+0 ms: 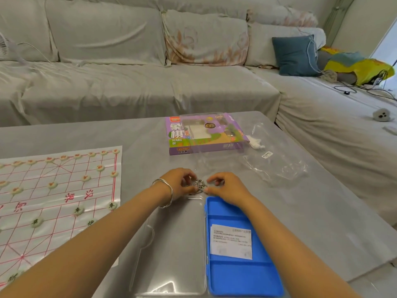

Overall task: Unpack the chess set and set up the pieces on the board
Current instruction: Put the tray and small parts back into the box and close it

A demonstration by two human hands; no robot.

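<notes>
A paper xiangqi board [64, 190] with red lines lies at the table's left, with several pale round pieces [52, 185] standing on it. The purple chess-set box [206, 134] lies at the table's far middle. Between my hands sits a small tangle of metal rings [199, 186]. My left hand [179, 182], with bangles on the wrist, pinches the rings from the left. My right hand [225, 187] pinches them from the right. Both hands rest just beyond an open case.
An open blue case [240, 274] with a white paper slip [232, 244] lies near the front edge, its clear lid [171, 250] flat to the left. Crumpled clear plastic wrap [277, 166] lies right of the box. A covered sofa stands behind the grey table [322, 211].
</notes>
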